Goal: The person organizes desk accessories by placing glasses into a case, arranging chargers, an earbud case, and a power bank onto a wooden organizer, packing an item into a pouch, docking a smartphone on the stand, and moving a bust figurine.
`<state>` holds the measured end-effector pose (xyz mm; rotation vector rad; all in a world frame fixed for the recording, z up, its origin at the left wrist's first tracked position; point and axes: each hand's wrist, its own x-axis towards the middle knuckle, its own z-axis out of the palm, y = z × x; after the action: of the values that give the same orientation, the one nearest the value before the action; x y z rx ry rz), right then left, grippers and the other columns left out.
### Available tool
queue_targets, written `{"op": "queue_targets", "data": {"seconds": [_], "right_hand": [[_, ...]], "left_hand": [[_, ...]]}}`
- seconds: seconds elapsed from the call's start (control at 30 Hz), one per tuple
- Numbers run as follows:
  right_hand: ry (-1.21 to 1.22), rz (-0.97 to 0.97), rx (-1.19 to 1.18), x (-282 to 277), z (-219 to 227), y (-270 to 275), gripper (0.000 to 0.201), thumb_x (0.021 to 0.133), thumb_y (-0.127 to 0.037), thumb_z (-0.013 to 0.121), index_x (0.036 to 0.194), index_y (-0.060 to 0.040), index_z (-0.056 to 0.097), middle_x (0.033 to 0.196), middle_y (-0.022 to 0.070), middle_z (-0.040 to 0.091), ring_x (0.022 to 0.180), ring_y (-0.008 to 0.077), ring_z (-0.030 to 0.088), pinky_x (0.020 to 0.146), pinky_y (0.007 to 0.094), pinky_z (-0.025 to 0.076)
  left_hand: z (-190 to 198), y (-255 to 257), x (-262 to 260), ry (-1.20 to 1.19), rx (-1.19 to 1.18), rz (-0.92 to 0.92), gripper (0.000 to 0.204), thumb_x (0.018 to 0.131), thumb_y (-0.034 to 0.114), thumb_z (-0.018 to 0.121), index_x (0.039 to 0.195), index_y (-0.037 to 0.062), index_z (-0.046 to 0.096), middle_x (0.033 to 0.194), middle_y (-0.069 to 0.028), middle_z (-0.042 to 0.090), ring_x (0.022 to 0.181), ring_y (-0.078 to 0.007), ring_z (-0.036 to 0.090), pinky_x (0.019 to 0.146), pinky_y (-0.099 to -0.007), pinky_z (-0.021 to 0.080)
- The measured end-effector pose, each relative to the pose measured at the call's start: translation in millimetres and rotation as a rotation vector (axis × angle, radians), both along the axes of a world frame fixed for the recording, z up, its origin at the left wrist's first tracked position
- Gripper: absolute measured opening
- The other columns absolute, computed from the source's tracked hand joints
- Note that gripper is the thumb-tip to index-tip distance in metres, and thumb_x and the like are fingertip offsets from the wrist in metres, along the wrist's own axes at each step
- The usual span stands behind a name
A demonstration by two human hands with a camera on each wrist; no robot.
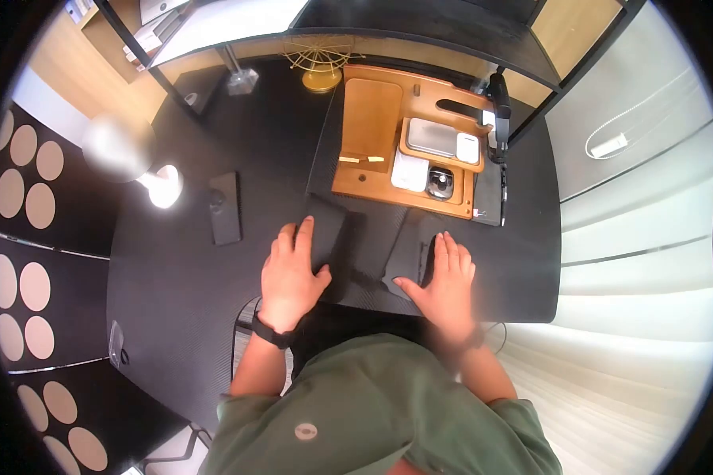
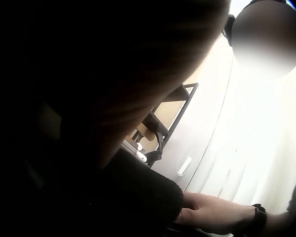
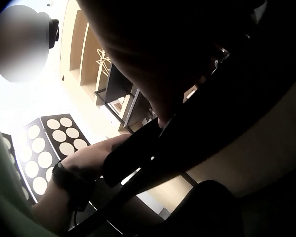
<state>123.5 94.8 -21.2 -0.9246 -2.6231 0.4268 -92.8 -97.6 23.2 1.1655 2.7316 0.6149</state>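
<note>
My left hand (image 1: pixel 287 273) holds a black case-like block (image 1: pixel 327 229) with rounded corners, its fingers along the far left edge and its thumb at the near side. To the right, my right hand (image 1: pixel 444 281) grips a dark grey flat piece (image 1: pixel 406 255), thumb at its near edge and fingers along the right side. Both pieces are close over the black desk. In the left wrist view a dark rounded form (image 2: pixel 153 192) partly covers the fingers of the right hand (image 2: pixel 212 212). From the right wrist, a dark block (image 3: pixel 130 155) hides the fingertips of the left hand (image 3: pixel 91 160).
A brown desk organizer (image 1: pixel 364 119) with small devices stands beyond the hands. A black phone (image 1: pixel 226 207) lies to the left, near a lit lamp (image 1: pixel 165 186). A gold wheel ornament (image 1: pixel 321 75) stands under the shelf (image 1: pixel 420 36) at the back.
</note>
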Motion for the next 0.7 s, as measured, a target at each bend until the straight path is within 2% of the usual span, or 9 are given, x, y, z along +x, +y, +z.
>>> {"op": "queue_targets", "data": {"seconds": [0.17, 0.23, 0.37, 0.53, 0.63, 0.7], "right_hand": [[-0.007, 0.055, -0.044, 10, 7, 6, 0.107, 0.077, -0.046, 0.098, 0.159, 0.0057, 0.052, 0.163, 0.0229, 0.054, 0.146, 0.0432, 0.048, 0.121, 0.0554, 0.039], [-0.022, 0.107, -0.081, 21, 11, 8, 0.102, 0.078, -0.04, 0.099, 0.158, 0.0061, 0.053, 0.157, 0.0227, 0.056, 0.142, 0.0408, 0.051, 0.117, 0.053, 0.043], [-0.038, 0.151, -0.201, 47, 14, 8, 0.1, 0.078, -0.031, 0.099, 0.159, 0.0058, 0.052, 0.146, 0.0216, 0.058, 0.133, 0.0416, 0.056, 0.114, 0.0494, 0.047], [-0.076, 0.132, -0.158, 44, 26, -4, 0.103, 0.08, -0.037, 0.098, 0.159, 0.009, 0.051, 0.145, 0.0237, 0.058, 0.129, 0.042, 0.058, 0.112, 0.0503, 0.049], [-0.102, 0.09, -0.098, 32, 26, -12, 0.106, 0.08, -0.04, 0.098, 0.159, 0.0114, 0.049, 0.141, 0.0246, 0.058, 0.127, 0.0419, 0.059, 0.11, 0.0498, 0.051], [-0.121, 0.078, -0.083, 30, 25, -12, 0.108, 0.08, -0.042, 0.098, 0.159, 0.0124, 0.048, 0.138, 0.0247, 0.059, 0.126, 0.0417, 0.059, 0.109, 0.0493, 0.053]], "left_hand": [[-5, 7, 8, -0.018, 0.0, -0.06, 0.095, 0.081, 0.02, 0.09, 0.165, 0.0108, 0.048, 0.154, -0.022, 0.053, 0.139, -0.0442, 0.058, 0.111, -0.0509, 0.056], [-6, 10, 11, -0.027, -0.009, -0.064, 0.095, 0.081, 0.021, 0.091, 0.165, 0.0109, 0.048, 0.154, -0.0225, 0.053, 0.139, -0.0444, 0.058, 0.11, -0.0508, 0.056], [-14, 11, 12, 0.041, 0.003, -0.061, 0.096, 0.082, 0.032, 0.095, 0.163, 0.0068, 0.049, 0.153, -0.0225, 0.055, 0.133, -0.0421, 0.059, 0.109, -0.0496, 0.055], [-20, 22, 16, 0.09, -0.012, -0.073, 0.096, 0.084, 0.039, 0.094, 0.161, 0.0021, 0.05, 0.154, -0.0226, 0.055, 0.13, -0.0414, 0.058, 0.11, -0.0504, 0.051], [-24, 28, 22, 0.094, 0.003, -0.091, 0.093, 0.086, 0.036, 0.09, 0.164, 0.006, 0.05, 0.158, -0.0249, 0.053, 0.134, -0.0441, 0.055, 0.113, -0.0527, 0.048], [-27, 30, 24, 0.134, -0.009, -0.146, 0.088, 0.088, 0.03, 0.086, 0.166, 0.0117, 0.05, 0.163, -0.0275, 0.049, 0.136, -0.0469, 0.054, 0.115, -0.055, 0.046]]}}
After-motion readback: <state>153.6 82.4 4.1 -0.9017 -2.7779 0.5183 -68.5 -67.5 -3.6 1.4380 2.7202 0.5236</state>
